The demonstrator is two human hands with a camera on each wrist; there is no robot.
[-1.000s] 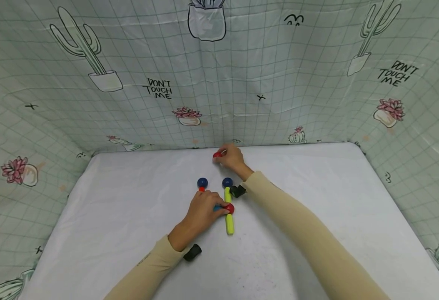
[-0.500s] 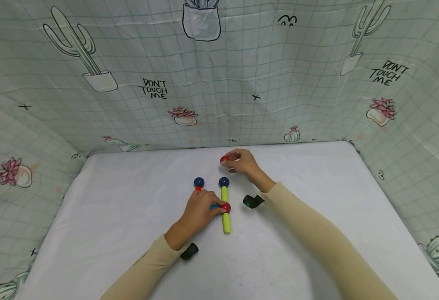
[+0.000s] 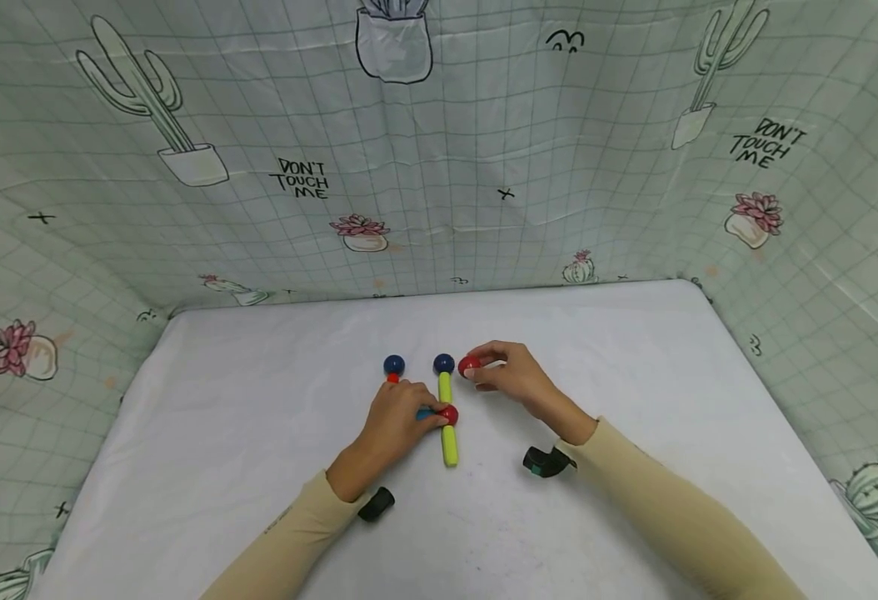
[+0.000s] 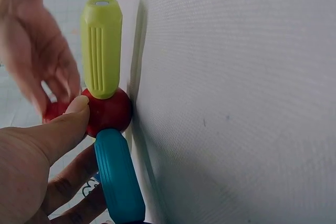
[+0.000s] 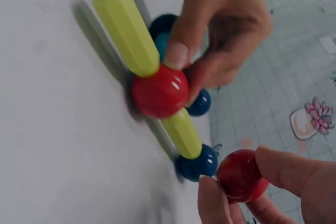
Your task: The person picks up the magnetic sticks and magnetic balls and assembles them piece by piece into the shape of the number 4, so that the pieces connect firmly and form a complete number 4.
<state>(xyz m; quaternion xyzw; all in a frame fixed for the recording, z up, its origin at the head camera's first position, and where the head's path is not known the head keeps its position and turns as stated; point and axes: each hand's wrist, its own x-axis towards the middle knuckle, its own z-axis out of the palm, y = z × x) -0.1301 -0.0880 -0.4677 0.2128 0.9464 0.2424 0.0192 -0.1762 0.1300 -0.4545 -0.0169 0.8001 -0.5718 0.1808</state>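
Note:
My left hand (image 3: 397, 417) pinches a red ball (image 4: 110, 111) that joins a magnetic rod-and-ball build lying on the table. Two yellow-green rods (image 3: 450, 447) run from this ball, one toward me and one away. A blue rod (image 4: 119, 177) leaves it sideways, partly under the hand. Dark blue balls (image 3: 443, 363) end the far yellow-green rod and a red rod (image 3: 392, 378) further left. Between thumb and fingertips my right hand (image 3: 517, 375) holds a loose red ball (image 5: 242, 176), just right of the far dark blue ball. My left hand covers part of the build.
A white cloth covers the table (image 3: 259, 375). Behind it and at both sides hangs a grid-patterned curtain (image 3: 446, 167) with cactus drawings. Black wrist cameras (image 3: 376, 504) stick out from both sleeves near the tabletop.
With the loose red ball, my right hand has come from the table's back edge toward me and rightward, beside the build. My left hand has kept its hold on the joining ball.

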